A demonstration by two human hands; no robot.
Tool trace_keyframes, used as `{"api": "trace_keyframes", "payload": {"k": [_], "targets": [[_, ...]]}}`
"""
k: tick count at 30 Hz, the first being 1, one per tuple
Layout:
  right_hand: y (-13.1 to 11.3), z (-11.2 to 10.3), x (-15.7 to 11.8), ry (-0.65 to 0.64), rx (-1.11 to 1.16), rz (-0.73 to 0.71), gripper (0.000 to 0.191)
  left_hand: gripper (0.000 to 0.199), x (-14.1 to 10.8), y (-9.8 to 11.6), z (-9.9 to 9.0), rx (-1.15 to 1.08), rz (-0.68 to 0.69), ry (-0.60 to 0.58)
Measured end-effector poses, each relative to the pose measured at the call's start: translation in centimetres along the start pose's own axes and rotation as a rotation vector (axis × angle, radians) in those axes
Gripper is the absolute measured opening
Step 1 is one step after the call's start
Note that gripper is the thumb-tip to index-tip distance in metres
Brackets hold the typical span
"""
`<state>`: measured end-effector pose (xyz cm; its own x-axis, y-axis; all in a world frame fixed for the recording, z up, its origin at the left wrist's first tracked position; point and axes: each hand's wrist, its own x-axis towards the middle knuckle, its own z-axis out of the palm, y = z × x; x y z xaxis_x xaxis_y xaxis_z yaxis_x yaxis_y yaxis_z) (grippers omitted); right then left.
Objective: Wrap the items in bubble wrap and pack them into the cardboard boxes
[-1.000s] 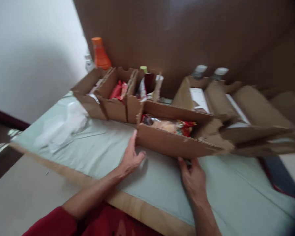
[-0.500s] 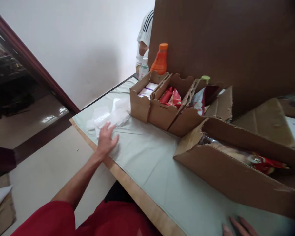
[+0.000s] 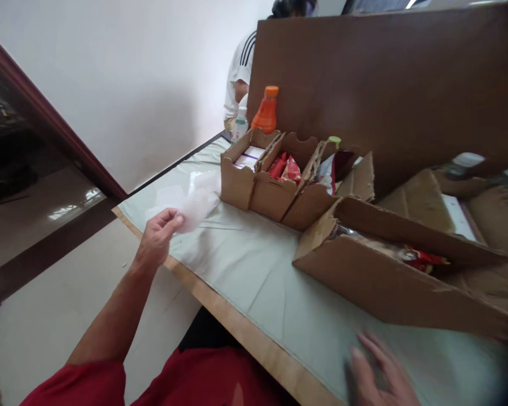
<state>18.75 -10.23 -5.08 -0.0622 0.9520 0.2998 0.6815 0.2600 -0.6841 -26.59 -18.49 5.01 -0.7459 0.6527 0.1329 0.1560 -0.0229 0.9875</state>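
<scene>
My left hand [image 3: 158, 237] pinches the edge of a translucent bubble-wrap piece [image 3: 195, 211] between thumb and fingers, lifted a little above the table. More bubble wrap [image 3: 169, 195] lies on the pale green table cover [image 3: 237, 254] just behind it, beside the leftmost cardboard bin. Down at the lower right, my right hand [image 3: 379, 372] is over the table cover in front of the long cardboard bin [image 3: 364, 276]. Its thumb and fingers are apart with nothing between them, though slightly blurred.
Three cardboard bins stand behind: one with white boxes [image 3: 249, 158], one with red packets [image 3: 284, 168], one with bags [image 3: 325, 172]. An orange bottle [image 3: 266, 113] and a clear bottle [image 3: 239, 125] stand farther back. A person [image 3: 239, 67] sits beyond the brown cardboard panel [image 3: 364, 84].
My left hand has closed on a bubble-wrap piece and raised it off the pile. My right hand has come farther into view. The camera view has shifted slightly.
</scene>
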Motion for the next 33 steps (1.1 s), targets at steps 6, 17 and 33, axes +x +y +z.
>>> {"api": "trace_keyframes", "payload": {"k": [6, 17, 33], "targets": [[-7.4, 3.5, 1.8, -0.433, 0.657, -0.044, 0.104, 0.028, -7.8, 2.1, 6.7, -0.647, -0.403, -0.495], [-4.7, 0.3, 1.1, -0.192, 0.736, 0.418, 0.037, 0.036, -10.7, -2.2, 11.9, -0.115, -0.217, -0.371], [3.0, -6.7, -0.1, 0.089, -0.239, 0.304, 0.058, 0.031, -15.0, -2.6, 17.6, 0.525, 0.670, -1.050]]}}
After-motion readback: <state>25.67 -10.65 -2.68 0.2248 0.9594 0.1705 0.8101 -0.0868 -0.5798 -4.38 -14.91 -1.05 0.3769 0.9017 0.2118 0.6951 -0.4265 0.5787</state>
